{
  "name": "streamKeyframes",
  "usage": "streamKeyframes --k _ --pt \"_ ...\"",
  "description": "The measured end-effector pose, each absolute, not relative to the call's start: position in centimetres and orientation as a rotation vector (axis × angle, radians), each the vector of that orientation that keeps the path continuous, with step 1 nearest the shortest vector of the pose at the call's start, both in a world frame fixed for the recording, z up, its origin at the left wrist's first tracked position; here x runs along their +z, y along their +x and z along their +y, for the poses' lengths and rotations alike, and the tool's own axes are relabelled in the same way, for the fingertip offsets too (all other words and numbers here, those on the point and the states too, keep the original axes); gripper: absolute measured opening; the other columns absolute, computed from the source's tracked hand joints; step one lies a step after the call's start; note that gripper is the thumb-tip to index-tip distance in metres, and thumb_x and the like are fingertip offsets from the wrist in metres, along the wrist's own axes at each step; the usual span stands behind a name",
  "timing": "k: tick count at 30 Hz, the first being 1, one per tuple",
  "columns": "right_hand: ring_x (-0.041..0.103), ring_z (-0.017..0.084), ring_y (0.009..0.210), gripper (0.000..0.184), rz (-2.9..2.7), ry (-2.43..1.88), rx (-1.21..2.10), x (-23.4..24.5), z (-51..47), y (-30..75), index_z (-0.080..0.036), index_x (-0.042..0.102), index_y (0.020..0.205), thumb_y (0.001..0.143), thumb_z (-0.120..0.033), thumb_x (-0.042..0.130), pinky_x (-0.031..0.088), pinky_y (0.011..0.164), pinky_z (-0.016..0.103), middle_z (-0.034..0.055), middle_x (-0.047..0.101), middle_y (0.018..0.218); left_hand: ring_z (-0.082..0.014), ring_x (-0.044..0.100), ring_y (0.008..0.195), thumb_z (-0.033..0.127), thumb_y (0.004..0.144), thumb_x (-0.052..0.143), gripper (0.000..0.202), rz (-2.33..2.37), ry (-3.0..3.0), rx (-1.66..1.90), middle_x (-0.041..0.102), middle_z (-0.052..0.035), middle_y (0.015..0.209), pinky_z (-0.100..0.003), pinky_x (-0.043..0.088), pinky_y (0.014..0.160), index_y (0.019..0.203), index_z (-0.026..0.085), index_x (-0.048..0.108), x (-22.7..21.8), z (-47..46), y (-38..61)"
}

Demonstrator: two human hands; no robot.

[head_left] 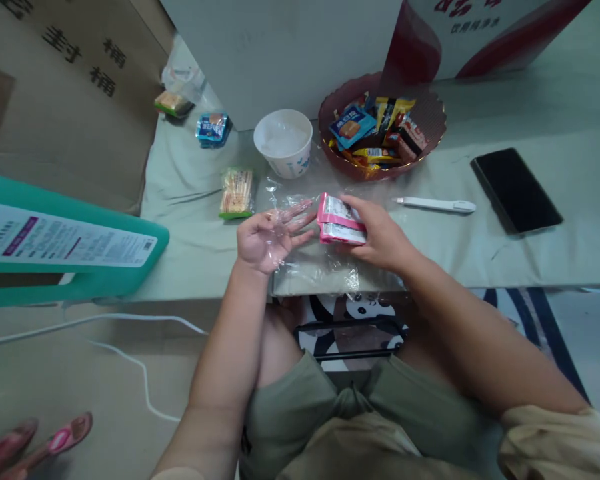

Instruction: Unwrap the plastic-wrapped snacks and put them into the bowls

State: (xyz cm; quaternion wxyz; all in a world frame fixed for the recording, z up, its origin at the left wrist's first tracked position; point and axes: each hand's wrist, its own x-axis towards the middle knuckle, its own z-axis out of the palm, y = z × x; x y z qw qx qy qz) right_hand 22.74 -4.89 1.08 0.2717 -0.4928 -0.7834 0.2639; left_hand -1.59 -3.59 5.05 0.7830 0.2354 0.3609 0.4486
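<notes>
Packet [341, 220] is sitting gripped in your right hand [380, 230] over the table [480, 263], your left hand [265, 245] is hanging open beside it amid clear film [351, 279], so pinching lightly and avoiding film snags should be helping.

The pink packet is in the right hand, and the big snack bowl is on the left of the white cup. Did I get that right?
Not quite: the snack bowl is on the right of the white cup, as the head view shows. The pink packet is in the right hand, just as you said.
</notes>
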Motion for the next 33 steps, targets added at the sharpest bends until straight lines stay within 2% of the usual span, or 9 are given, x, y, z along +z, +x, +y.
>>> streamKeyframes --k 4,7,13,19,23,25,27,29,33 --pt "0.055 0.040 0.137 0.090 -2.017 -1.273 0.833 1.3 -4.9 23.4 -0.028 0.040 0.156 0.074 -0.033 0.077 0.045 0.112 0.061 0.0139 0.055 0.152 -0.0352 0.069 0.121 0.019 0.057 0.052 0.003 0.838 0.411 1.056 0.079 -0.0115 0.107 -0.042 0.062 0.086 0.055 0.018 0.049 4.9 -3.2 -1.6" --pt "0.056 0.039 0.137 0.091 -1.950 -1.259 0.880 1.6 -5.3 24.0 -0.029 0.038 0.157 0.075 -0.035 0.076 0.045 0.113 0.059 0.0130 0.054 0.155 -0.0307 0.073 0.107 0.019 0.055 0.051 0.009 0.896 0.349 1.127 0.078 -0.0117 0.101 -0.034 0.061 0.073 0.053 0.019 0.043 4.6 -2.8 -1.7" --pt "0.063 0.037 0.131 0.082 -2.009 -1.343 0.801 3.7 -6.9 25.0 -0.024 0.045 0.154 0.078 -0.036 0.074 0.053 0.107 0.056 0.0152 0.060 0.149 -0.0256 0.072 0.103 0.023 0.053 0.053 0.023 1.044 0.356 1.179 0.076 -0.0093 0.098 -0.032 0.060 0.072 0.056 0.021 0.030 3.8 -1.8 -2.2" --pt "0.070 0.035 0.118 0.071 -2.285 -1.341 0.758 8.3 -8.7 26.8 -0.025 0.053 0.149 0.082 -0.037 0.071 0.060 0.096 0.051 0.0131 0.068 0.139 -0.0224 0.071 0.100 0.023 0.053 0.052 0.022 1.074 0.285 1.187 0.076 -0.0089 0.096 -0.029 0.057 0.069 0.057 0.022 0.031 3.8 -1.1 -2.4" --pt "0.074 0.031 0.100 0.075 -2.129 -1.361 0.755 12.3 -7.2 28.1 -0.029 0.054 0.149 0.079 -0.044 0.075 0.062 0.081 0.045 0.0105 0.072 0.129 -0.0204 0.072 0.097 0.022 0.054 0.051 0.022 1.053 0.211 1.190 0.075 -0.0063 0.090 -0.027 0.055 0.065 0.058 0.022 0.029 4.0 -0.9 -2.2" --pt "0.072 0.027 0.092 0.075 -1.958 -1.447 0.730 13.6 -4.9 28.1 -0.028 0.053 0.149 0.079 -0.039 0.076 0.060 0.077 0.043 0.0104 0.075 0.118 -0.0196 0.073 0.095 0.023 0.055 0.051 0.023 1.054 0.202 1.196 0.075 -0.0057 0.089 -0.025 0.053 0.062 0.058 0.022 0.028 4.1 -0.9 -2.2" --pt "0.070 0.027 0.092 0.078 -1.845 -1.594 0.550 13.7 -1.6 27.4 -0.024 0.054 0.148 0.075 -0.033 0.081 0.056 0.083 0.046 0.0128 0.075 0.112 -0.0196 0.073 0.093 0.023 0.055 0.052 0.025 1.053 0.197 1.194 0.075 -0.0059 0.088 -0.025 0.053 0.061 0.058 0.022 0.027 4.1 -0.8 -2.1" --pt "0.067 0.033 0.104 0.084 -1.829 -1.748 0.302 12.9 2.2 26.4 -0.020 0.056 0.146 0.069 -0.032 0.086 0.052 0.094 0.053 0.0177 0.071 0.121 -0.0196 0.072 0.092 0.022 0.055 0.053 0.026 1.050 0.192 1.188 0.075 -0.0062 0.088 -0.026 0.054 0.063 0.058 0.022 0.027 4.2 -0.8 -1.9" --pt "0.057 0.044 0.127 0.084 -1.986 -1.761 0.236 11.3 6.7 24.9 -0.020 0.058 0.143 0.067 -0.042 0.089 0.044 0.107 0.064 0.0203 0.063 0.135 -0.0189 0.073 0.092 0.020 0.055 0.051 0.025 1.039 0.187 1.188 0.075 -0.0059 0.088 -0.026 0.054 0.066 0.058 0.021 0.026 4.2 -0.7 -1.6"
